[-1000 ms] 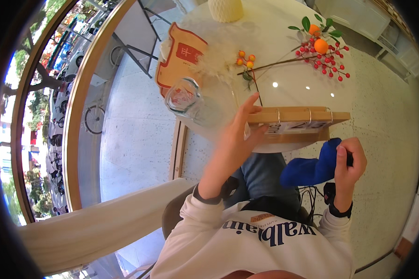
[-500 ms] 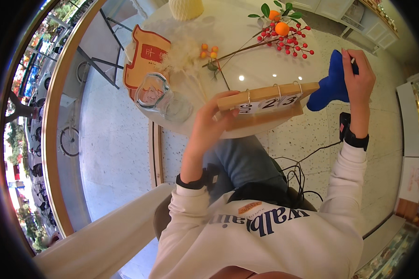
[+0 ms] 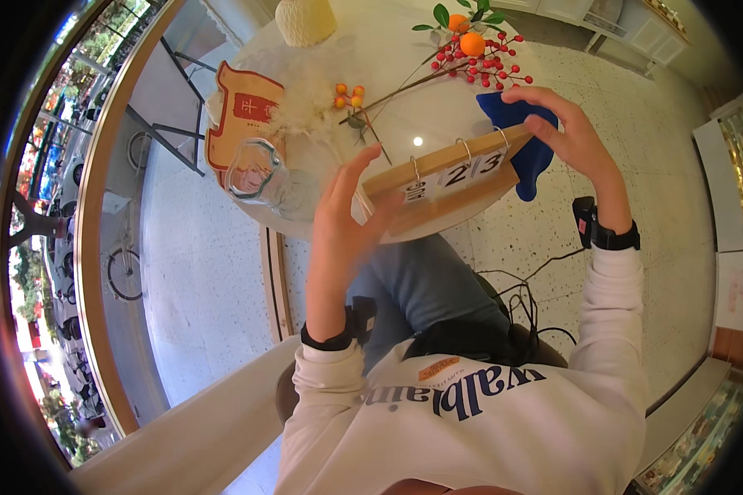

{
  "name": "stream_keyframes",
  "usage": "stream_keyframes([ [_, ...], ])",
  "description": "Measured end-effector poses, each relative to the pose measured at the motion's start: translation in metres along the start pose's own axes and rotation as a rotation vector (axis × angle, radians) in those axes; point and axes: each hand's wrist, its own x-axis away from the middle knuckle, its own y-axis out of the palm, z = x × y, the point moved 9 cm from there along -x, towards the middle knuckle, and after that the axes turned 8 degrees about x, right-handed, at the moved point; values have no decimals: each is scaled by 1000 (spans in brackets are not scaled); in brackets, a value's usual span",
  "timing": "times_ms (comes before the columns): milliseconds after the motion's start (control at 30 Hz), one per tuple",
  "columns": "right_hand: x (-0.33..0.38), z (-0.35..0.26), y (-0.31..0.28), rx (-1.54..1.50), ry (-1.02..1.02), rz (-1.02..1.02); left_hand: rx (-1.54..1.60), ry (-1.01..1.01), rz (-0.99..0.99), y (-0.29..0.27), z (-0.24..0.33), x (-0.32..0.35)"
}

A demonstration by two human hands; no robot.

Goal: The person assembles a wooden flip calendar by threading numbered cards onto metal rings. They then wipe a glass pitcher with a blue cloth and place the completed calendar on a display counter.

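Note:
A wooden desk calendar [image 3: 454,181] with white flip cards on metal rings is lifted above the edge of a round white table [image 3: 404,115]. My left hand [image 3: 347,219] grips its left end, fingers spread against the wood. My right hand [image 3: 565,132] holds its right end and presses a blue cloth [image 3: 520,157] against the back of it. Both wrists wear black bands.
On the table stand a clear glass vase [image 3: 260,173] with pale dried plumes, a branch of red berries and orange fruits [image 3: 470,54], an orange card [image 3: 243,115] and a cream ribbed object [image 3: 304,18]. Black cables [image 3: 520,289] lie on the speckled floor. A window wall curves along the left.
My right hand has brought the blue cloth up from beside my lap to the calendar's right end. The calendar has tilted and stayed in my left hand.

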Motion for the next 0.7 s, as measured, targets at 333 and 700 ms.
stream_keyframes([
  [333,29,33,32,-87,322,-91,299,-236,-8,20,-43,26],
  [700,61,-8,10,-55,251,47,163,-159,51,0,-3,39],
])
